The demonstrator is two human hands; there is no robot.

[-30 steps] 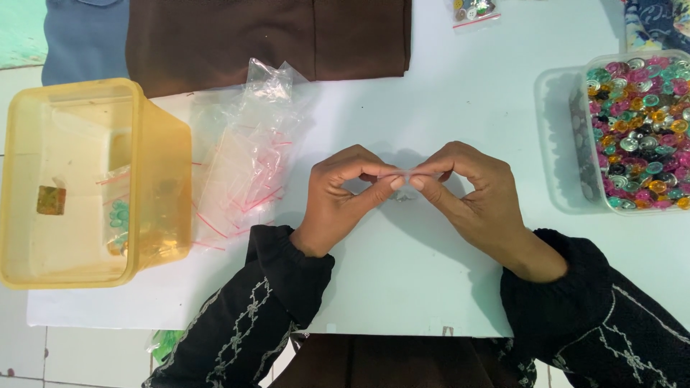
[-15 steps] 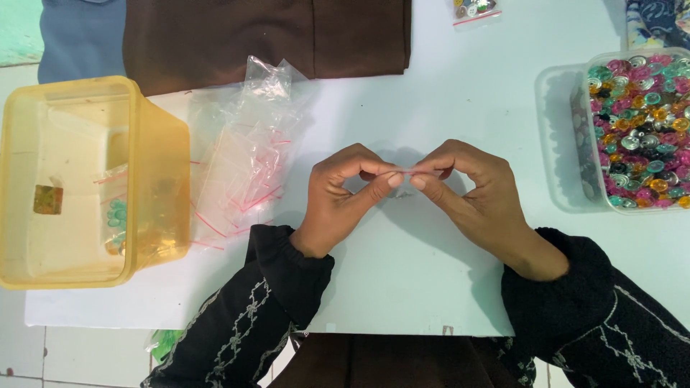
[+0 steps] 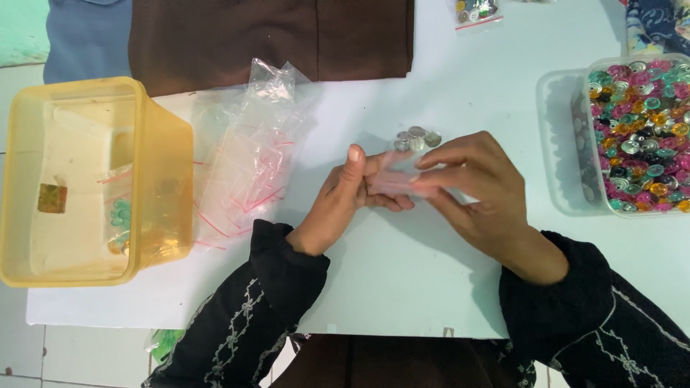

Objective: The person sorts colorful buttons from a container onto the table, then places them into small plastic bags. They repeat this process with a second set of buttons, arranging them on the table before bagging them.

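Clear zip bags [image 3: 244,154] beside yellow tub [image 3: 93,179].

Both hands meet near middle of the table [image 3: 402,287]: left hand [image 3: 352,197] and right hand [image 3: 474,190] touch each other, w/ a small bag [image 3: 394,183] pinched between them. Just behind the fingers lie a few round pieces [image 3: 417,138] on the table. Left of the hands is a pile of bags [image 3: 244,158], & further left a tub [image 3: 86,179]. At far right stands a container [image 3: 575,144] w/ many round pieces in it. Behind all lies folded cloth [image 3: 266,39].
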